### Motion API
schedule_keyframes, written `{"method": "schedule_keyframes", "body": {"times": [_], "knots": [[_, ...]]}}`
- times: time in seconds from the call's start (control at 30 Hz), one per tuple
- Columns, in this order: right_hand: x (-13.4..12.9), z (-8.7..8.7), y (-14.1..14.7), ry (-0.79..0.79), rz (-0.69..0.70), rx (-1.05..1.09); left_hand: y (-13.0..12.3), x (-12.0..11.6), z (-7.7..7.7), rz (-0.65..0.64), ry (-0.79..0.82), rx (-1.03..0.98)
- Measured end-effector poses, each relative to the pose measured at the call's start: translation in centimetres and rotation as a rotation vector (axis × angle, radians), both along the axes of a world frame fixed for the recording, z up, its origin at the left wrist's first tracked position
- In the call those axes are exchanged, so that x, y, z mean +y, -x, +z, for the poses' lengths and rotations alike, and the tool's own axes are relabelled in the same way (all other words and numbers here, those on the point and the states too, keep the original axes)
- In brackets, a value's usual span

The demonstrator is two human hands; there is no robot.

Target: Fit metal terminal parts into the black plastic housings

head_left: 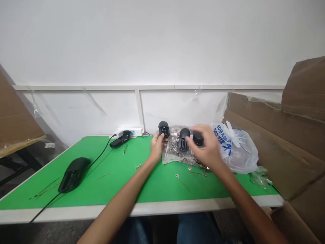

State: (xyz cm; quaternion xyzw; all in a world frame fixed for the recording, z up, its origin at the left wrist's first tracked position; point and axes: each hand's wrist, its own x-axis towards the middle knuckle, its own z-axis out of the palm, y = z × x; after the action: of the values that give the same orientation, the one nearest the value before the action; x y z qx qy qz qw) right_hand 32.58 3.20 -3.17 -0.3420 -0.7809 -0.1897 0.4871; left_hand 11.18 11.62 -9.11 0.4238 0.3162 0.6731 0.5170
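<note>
My left hand [157, 147] holds a black plastic housing [164, 129] upright between thumb and fingers, with its slotted face towards me. My right hand [205, 145] curls over a second black housing [198, 138], which is partly hidden by the fingers. A third black housing [183, 139] with a slotted face stands between my hands, touching my right thumb. Beneath them lies a clear plastic bag [175, 150] of small metal parts. Several loose wire pieces with metal terminals [179, 179] lie on the green table in front of it.
A larger black handheld device [74, 174] with a black cable lies at the table's left, and a smaller black one [120, 139] sits by a white power strip [130, 132]. A white printed plastic bag [237, 150] sits at the right, against brown cardboard [291, 135].
</note>
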Motion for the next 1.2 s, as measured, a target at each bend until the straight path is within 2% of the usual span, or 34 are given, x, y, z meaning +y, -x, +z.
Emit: {"method": "schedule_keyframes", "body": {"times": [0.1, 0.17, 0.3, 0.43, 0.77, 1.07, 1.2], "knots": [[3.5, -0.6, 2.3, -0.026, 0.061, -0.11, -0.5, -0.6, 0.1, -0.076, -0.014, -0.046], [5.7, -1.4, 3.5, 0.013, 0.078, -0.197, -0.6, -0.7, 0.1, -0.134, -0.002, -0.086], [8.0, -3.3, 4.9, 0.125, 0.112, -0.183, -0.4, -0.5, 0.0, -0.123, 0.069, -0.144], [8.1, -4.5, 5.1, 0.094, 0.122, -0.162, -0.2, -0.2, -0.2, -0.108, 0.116, -0.104], [8.2, -5.9, 4.6, -0.003, 0.106, -0.21, -0.1, 0.1, -0.2, -0.144, 0.134, -0.031], [7.5, -5.5, 5.0, -0.03, 0.127, -0.296, -0.3, 0.7, -1.1, -0.089, 0.114, -0.031], [7.3, -5.6, 5.2, 0.02, 0.145, -0.249, -0.3, 1.2, -1.5, -0.09, 0.116, -0.057]]}}
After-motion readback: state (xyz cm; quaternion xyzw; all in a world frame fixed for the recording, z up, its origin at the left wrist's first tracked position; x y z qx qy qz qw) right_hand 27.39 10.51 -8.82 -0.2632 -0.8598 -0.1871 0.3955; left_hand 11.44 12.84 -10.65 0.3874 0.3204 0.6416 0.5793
